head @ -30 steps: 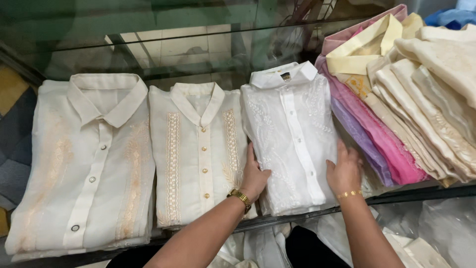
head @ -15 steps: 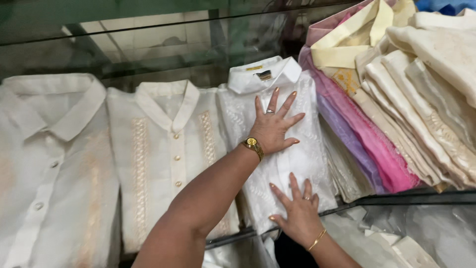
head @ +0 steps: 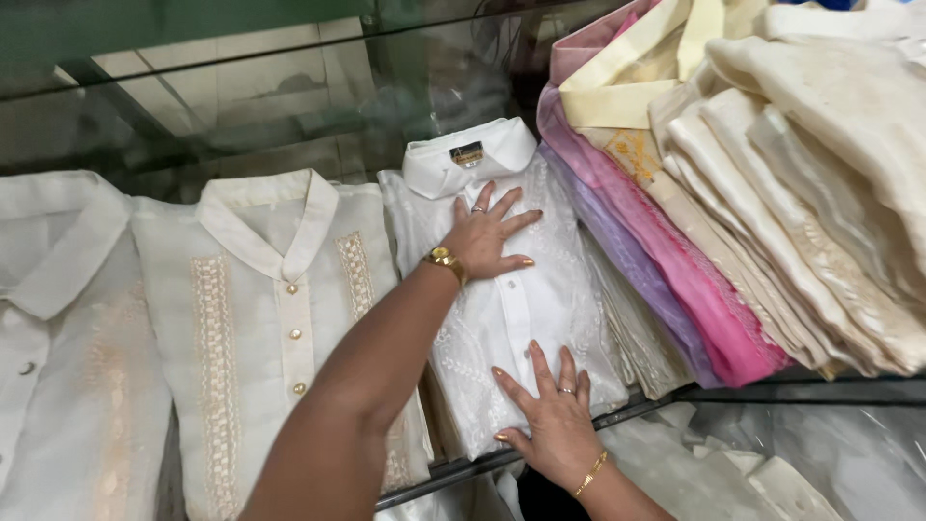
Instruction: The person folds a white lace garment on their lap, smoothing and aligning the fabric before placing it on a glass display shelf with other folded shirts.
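Both hands lie flat with fingers spread on a folded white shirt [head: 511, 309], which sits on a glass shelf [head: 772, 391] between a cream shirt [head: 270, 318] with embroidered strips and a slanted stack of folded clothes [head: 772, 193] in pink, purple and cream. The left hand [head: 490, 236], with a gold watch [head: 446, 260] at the wrist, presses the chest of the white shirt just below its collar [head: 468, 154]. The right hand [head: 548, 420], with a thin gold bracelet [head: 590, 473], presses the lower edge of the same shirt near the front of the shelf. Neither hand grips or pinches anything.

Compared with half a second ago, the hands keep the same places on the shirt: left high, right low. A second ago they sat side by side at the shirt's lower sides; since then the left has gone up to the chest. The view has shifted, so the white shirt now lies more to the middle, and a third shirt [head: 58, 318] at the far left is partly cut off.
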